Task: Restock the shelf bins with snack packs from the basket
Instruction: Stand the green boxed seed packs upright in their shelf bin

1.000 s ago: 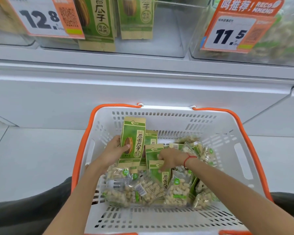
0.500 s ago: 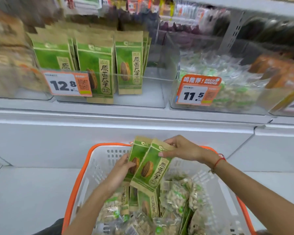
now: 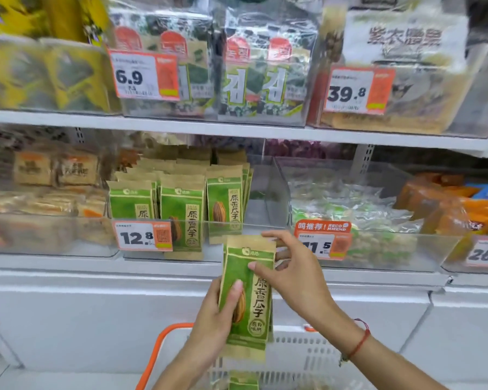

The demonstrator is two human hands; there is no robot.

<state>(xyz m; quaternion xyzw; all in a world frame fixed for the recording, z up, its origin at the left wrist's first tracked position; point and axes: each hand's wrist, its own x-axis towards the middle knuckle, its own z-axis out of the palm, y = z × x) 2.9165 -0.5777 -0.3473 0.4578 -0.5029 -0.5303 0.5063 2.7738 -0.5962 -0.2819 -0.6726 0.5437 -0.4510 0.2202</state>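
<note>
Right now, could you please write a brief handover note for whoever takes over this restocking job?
Left hand grips the green seed packs from below.
Right hand pinches their top edge.
Packs are held upright in front of the 12.8 bin, not yet in it.
Basket sits below with more packs.
Done: packs lifted out.
Left: drop them into the bin's free right side, then continue with the rest.

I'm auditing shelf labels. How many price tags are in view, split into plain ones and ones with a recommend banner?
Plain price tags: 4
Price tags with recommend banner: 1
Total: 5
</note>
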